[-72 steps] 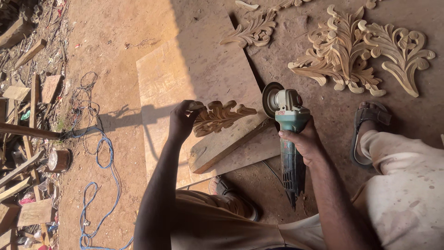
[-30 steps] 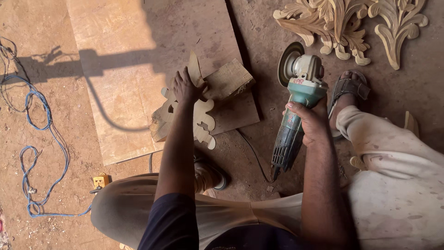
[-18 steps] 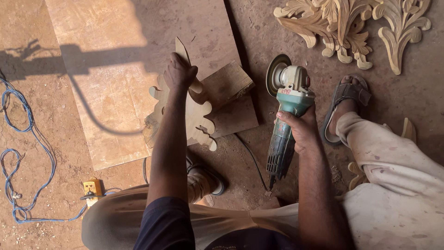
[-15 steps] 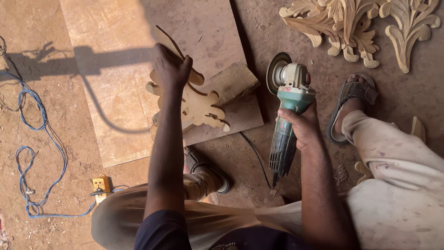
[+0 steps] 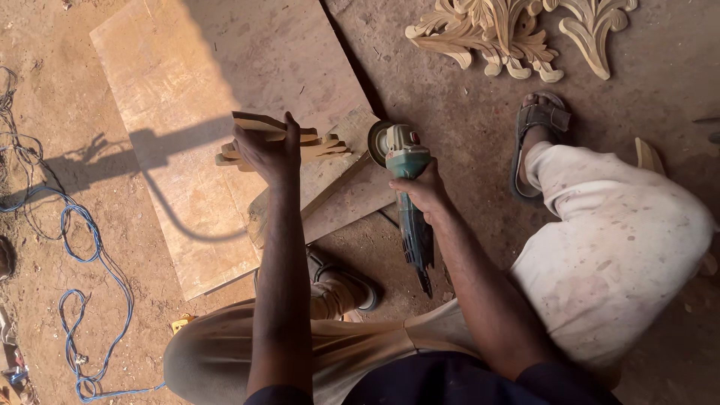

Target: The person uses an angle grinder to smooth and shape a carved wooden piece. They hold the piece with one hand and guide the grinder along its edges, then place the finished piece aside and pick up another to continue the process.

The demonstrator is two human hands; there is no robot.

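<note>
The left hand (image 5: 266,150) grips the carved wooden ornament (image 5: 315,146) raised edge-on above the plywood board (image 5: 187,90), while the right hand (image 5: 421,187) clasps the angle grinder (image 5: 405,176) body, disc held clear beside the workpiece.

The left hand (image 5: 264,148) hides the middle of the carved piece (image 5: 319,146).
</note>
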